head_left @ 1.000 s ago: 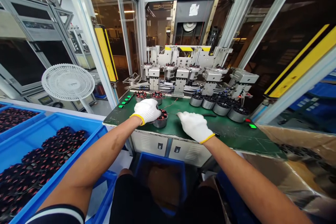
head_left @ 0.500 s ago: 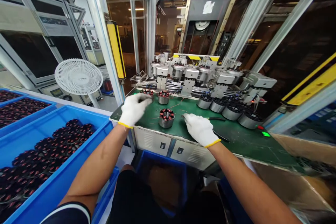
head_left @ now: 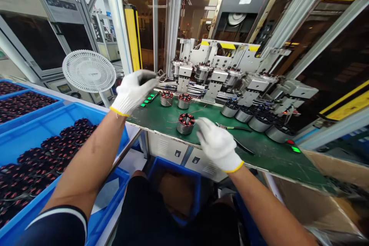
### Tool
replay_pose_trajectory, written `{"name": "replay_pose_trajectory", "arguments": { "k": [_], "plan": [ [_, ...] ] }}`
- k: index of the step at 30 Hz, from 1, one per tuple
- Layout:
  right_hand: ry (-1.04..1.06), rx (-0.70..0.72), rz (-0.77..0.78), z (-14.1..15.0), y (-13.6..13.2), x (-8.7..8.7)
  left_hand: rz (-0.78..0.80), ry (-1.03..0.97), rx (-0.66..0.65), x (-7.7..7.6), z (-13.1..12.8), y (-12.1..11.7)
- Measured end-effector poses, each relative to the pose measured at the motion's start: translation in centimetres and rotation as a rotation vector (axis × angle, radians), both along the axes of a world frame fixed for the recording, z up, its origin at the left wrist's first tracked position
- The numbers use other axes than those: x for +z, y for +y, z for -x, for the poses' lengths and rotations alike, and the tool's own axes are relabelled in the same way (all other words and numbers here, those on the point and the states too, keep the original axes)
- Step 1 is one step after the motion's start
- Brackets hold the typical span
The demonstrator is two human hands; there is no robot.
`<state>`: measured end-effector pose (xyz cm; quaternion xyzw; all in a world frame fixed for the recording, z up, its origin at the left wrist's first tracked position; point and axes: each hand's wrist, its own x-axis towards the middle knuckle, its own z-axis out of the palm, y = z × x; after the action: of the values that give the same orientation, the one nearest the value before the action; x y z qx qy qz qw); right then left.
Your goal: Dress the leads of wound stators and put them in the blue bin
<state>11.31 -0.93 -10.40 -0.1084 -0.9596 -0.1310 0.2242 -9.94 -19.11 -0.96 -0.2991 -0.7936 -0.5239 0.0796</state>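
My left hand (head_left: 135, 89), in a white glove with a yellow cuff, is raised above the left end of the green bench top. Its thumb and fingers are apart, slightly blurred, with nothing seen between them. Beside the front wound stator (head_left: 185, 124), my right hand (head_left: 216, 143) has loosely bent, spread fingers and no visible object in them. That stator stands upright, with red copper coils and loose wire ends. Two similar stators (head_left: 166, 98) (head_left: 183, 101) stand behind it. Cutting pliers (head_left: 234, 128) with dark and green handles lie right of my right hand.
Several stators with black tops (head_left: 261, 122) line the bench's right side, below the winding machine (head_left: 215, 78). Green lit buttons (head_left: 148, 100) sit at the left end. A blue crate (head_left: 95, 110) of wound parts and a white fan (head_left: 89, 71) stand left.
My left hand has lifted up and left, away from the rear stators. My right hand has come closer to the front stator. Behind, the machine's upper tooling looks changed, and the view has shifted.
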Motion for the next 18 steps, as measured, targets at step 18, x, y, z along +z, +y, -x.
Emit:
{"name": "replay_pose_trajectory", "arguments": {
  "k": [18],
  "plan": [
    [0.324, 0.091, 1.073, 1.0, 0.5, 1.9, 0.682, 0.430, -0.689, -5.8, -3.9, 7.7]
  ]
}}
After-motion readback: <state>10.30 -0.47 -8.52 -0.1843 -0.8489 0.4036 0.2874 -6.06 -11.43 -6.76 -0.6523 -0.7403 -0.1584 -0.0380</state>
